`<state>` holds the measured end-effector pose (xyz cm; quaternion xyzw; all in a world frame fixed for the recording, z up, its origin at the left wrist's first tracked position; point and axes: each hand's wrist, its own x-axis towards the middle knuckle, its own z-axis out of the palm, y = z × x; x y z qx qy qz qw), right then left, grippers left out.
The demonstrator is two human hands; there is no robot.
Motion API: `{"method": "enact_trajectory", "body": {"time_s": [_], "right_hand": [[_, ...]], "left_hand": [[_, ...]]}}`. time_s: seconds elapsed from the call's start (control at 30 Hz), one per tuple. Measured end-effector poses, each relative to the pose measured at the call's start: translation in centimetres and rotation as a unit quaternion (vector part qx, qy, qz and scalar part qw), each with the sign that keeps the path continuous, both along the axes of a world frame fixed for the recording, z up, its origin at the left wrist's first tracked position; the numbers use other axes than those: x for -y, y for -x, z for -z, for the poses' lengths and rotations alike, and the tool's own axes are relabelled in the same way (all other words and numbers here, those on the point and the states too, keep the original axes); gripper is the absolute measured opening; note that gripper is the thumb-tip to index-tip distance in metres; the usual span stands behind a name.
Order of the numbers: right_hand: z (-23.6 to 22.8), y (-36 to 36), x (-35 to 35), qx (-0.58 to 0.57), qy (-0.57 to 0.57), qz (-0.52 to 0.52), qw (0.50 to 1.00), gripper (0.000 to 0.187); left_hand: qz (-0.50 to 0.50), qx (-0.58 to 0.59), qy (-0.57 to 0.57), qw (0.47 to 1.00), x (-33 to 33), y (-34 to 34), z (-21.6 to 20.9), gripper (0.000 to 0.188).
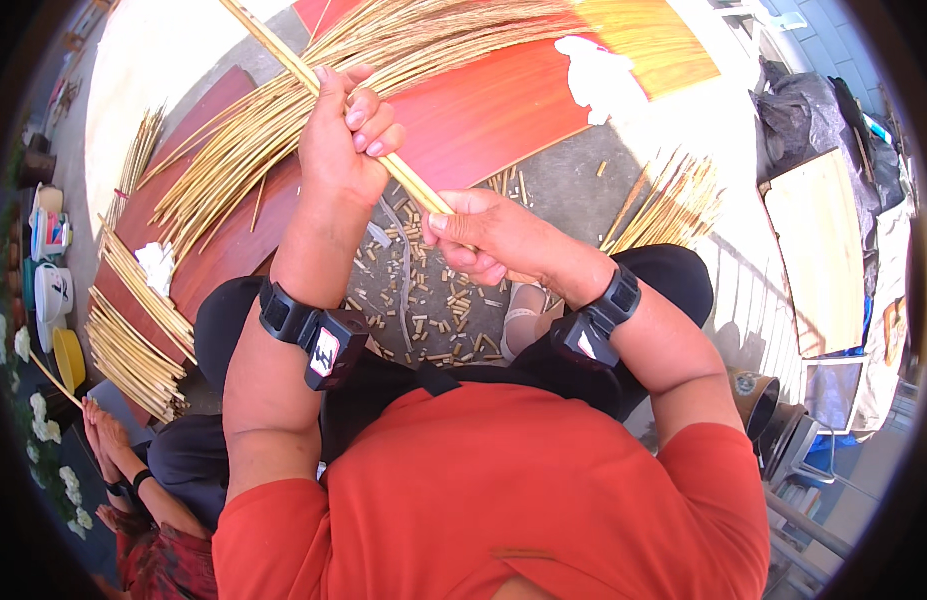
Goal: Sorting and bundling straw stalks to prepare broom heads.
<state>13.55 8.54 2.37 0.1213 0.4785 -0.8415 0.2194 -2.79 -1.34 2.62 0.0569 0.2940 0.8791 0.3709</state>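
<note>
A long, thin pale-yellow cane stalk (409, 180), perhaps more than one laid together, runs slantwise from the upper left down to the right. My left hand (339, 135) is closed around its middle stretch, thumb lying along it and fingers curled. Near the lower end my right hand (499, 240) pinches it, thumb on top and fingers bent beneath. Beyond my hands, a large fanned heap of similar stalks (234, 170) lies on reddish boards (464, 120). Many short cut pieces (454, 305) are scattered on the grey floor below my hands.
More stalk bundles lie at left (134, 355) and right (674, 205). White crumpled cloth or paper (594, 80) rests on the boards. At the lower left, another person's hands (104, 430) hold a stalk. A wooden panel (814, 250) and dark plastic sheeting (799, 120) stand right.
</note>
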Motion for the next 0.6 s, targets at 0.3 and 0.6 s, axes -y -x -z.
{"method": "enact_trajectory", "body": {"time_s": [0.3,0.6], "right_hand": [[-2.4,-0.7,1.5,-0.152,-0.38,0.133,0.903,0.025],[-6.0,-13.5,-1.6,-0.264,-0.302,0.526,0.75,0.029]], "left_hand": [[0.124,-0.139,-0.243,0.952,-0.8,0.6,-1.5,0.047],[0.168,-0.111,-0.09,0.975,0.9,3.3,1.6,0.052]]}}
